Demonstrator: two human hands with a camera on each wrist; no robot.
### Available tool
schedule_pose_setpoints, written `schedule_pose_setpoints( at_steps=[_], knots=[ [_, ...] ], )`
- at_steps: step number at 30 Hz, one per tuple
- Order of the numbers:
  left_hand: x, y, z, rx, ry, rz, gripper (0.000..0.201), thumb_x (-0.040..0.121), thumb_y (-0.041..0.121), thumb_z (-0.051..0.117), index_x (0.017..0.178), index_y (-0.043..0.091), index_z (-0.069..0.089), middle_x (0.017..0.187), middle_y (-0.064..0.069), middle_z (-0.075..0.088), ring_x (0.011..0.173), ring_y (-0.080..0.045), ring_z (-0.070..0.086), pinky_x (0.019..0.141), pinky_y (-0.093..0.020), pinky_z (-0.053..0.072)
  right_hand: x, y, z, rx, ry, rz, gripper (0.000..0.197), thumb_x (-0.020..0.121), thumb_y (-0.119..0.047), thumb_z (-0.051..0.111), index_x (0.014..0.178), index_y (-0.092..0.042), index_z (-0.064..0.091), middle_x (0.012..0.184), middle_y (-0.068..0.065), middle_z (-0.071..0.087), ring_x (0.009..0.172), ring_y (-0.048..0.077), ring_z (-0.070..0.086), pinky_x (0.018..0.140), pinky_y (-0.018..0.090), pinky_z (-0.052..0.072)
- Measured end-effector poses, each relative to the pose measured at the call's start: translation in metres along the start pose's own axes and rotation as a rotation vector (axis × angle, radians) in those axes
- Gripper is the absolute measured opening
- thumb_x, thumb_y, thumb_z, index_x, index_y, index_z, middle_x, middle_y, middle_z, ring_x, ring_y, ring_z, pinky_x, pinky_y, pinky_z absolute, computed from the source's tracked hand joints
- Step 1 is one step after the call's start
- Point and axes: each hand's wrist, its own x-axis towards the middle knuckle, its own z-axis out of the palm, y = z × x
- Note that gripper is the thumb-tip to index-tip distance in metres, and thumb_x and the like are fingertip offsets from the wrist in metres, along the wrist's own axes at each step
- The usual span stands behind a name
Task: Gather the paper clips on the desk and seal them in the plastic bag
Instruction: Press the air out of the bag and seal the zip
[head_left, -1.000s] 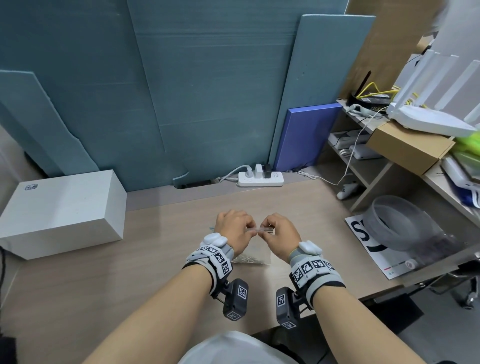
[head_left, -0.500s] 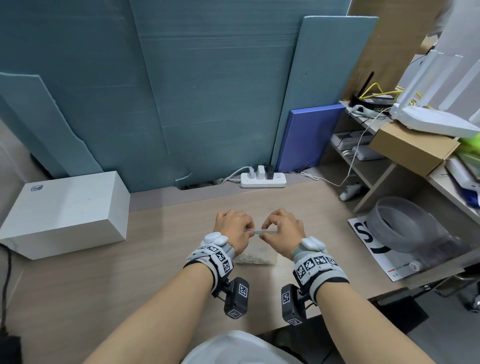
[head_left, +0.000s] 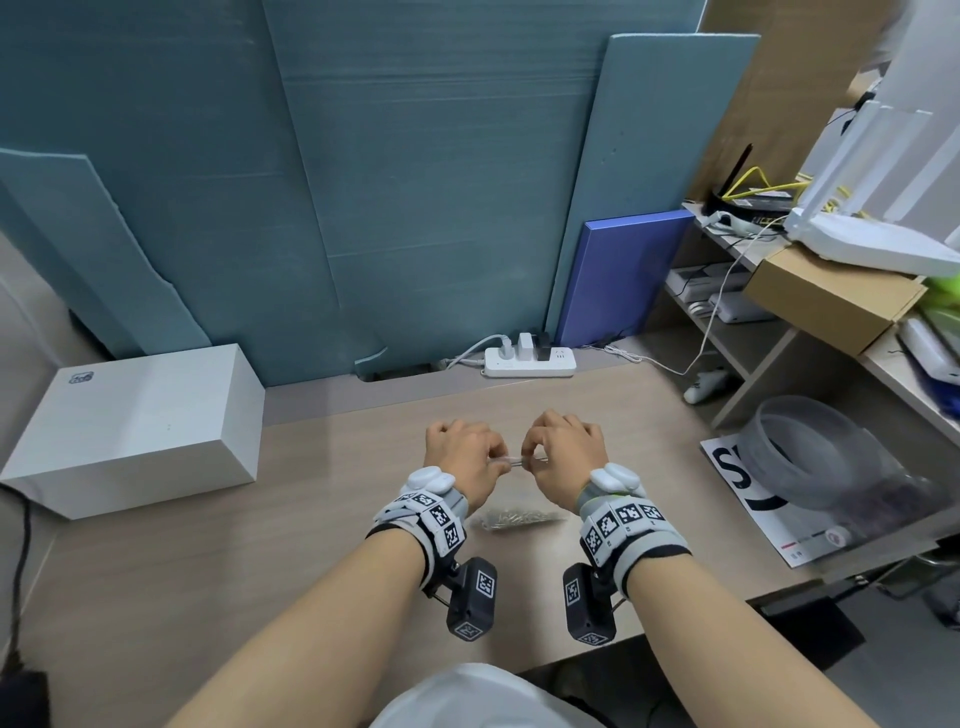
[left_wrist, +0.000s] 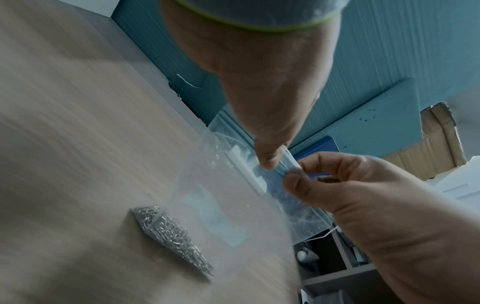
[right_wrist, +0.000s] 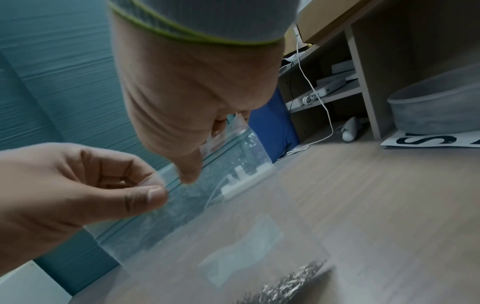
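A clear zip plastic bag (head_left: 511, 499) hangs between both hands above the wooden desk (head_left: 260, 545), its bottom resting on the desk. A pile of silver paper clips (head_left: 519, 517) lies inside it at the bottom. My left hand (head_left: 498, 464) pinches the bag's top strip, and my right hand (head_left: 530, 462) pinches the same strip close beside it. In the left wrist view the left thumb (left_wrist: 270, 160) presses the strip of the plastic bag (left_wrist: 233, 205) above the paper clips (left_wrist: 171, 232). The right wrist view shows the right thumb (right_wrist: 189, 170) on the strip, with the paper clips (right_wrist: 293, 283) below.
A white box (head_left: 140, 426) stands at the desk's left. A power strip (head_left: 530, 361) lies at the back by the teal foam boards. On the right are a grey round container (head_left: 810, 457), a printed sheet (head_left: 753, 504) and cluttered shelves (head_left: 831, 291).
The gap between the hands has narrowed: my right hand's pinch has moved left along the bag's top strip toward the left hand. The bag of clips stays where it was.
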Motion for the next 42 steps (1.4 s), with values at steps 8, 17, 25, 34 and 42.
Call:
schedule_pose_setpoints(
  at_steps=[8, 17, 25, 34, 42],
  knots=[
    [0.000, 0.003, -0.002, 0.011, 0.006, 0.007, 0.013, 0.089, 0.044, 0.065, 0.084, 0.032, 0.065, 0.094, 0.018, 0.063, 0.097, -0.009, 0.049, 0.092, -0.036, 0.023, 0.005, -0.004, -0.001, 0.020, -0.009, -0.012, 0.010, 0.085, -0.036, 0.077, 0.080, -0.033, 0.069, 0.107, -0.014, 0.056, 0.106, 0.012, 0.049, 0.089, 0.032, 0.025],
    [-0.001, -0.003, 0.000, 0.062, -0.003, 0.019, 0.011, 0.090, 0.042, 0.065, 0.086, 0.032, 0.065, 0.093, 0.018, 0.063, 0.099, -0.009, 0.051, 0.088, -0.034, 0.018, -0.001, -0.006, 0.007, -0.033, 0.001, -0.055, 0.015, 0.085, -0.017, 0.069, 0.084, -0.032, 0.068, 0.101, -0.016, 0.060, 0.103, 0.015, 0.051, 0.088, 0.033, 0.030],
    [-0.002, -0.023, -0.007, 0.088, -0.007, -0.030, 0.009, 0.086, 0.043, 0.069, 0.083, 0.035, 0.069, 0.090, 0.021, 0.065, 0.098, -0.008, 0.050, 0.086, -0.033, 0.017, 0.003, 0.010, 0.002, 0.009, 0.018, 0.020, 0.009, 0.090, -0.029, 0.069, 0.083, -0.032, 0.064, 0.100, -0.016, 0.060, 0.100, 0.015, 0.049, 0.085, 0.034, 0.025],
    [-0.004, -0.026, -0.006, -0.017, 0.015, -0.118, 0.014, 0.083, 0.049, 0.069, 0.078, 0.036, 0.069, 0.089, 0.020, 0.064, 0.095, -0.007, 0.047, 0.092, -0.037, 0.023, 0.005, 0.006, 0.003, 0.004, -0.004, 0.042, 0.011, 0.089, -0.025, 0.067, 0.082, -0.032, 0.062, 0.103, -0.014, 0.055, 0.102, 0.016, 0.049, 0.087, 0.034, 0.028],
    [-0.006, -0.029, -0.002, -0.080, 0.040, -0.153, 0.014, 0.087, 0.037, 0.068, 0.075, 0.032, 0.065, 0.086, 0.020, 0.061, 0.093, -0.005, 0.046, 0.083, -0.033, 0.017, 0.004, -0.003, 0.011, 0.006, 0.040, 0.025, 0.009, 0.085, -0.036, 0.067, 0.093, -0.034, 0.062, 0.104, -0.012, 0.054, 0.105, 0.016, 0.050, 0.090, 0.036, 0.032]
  ],
)
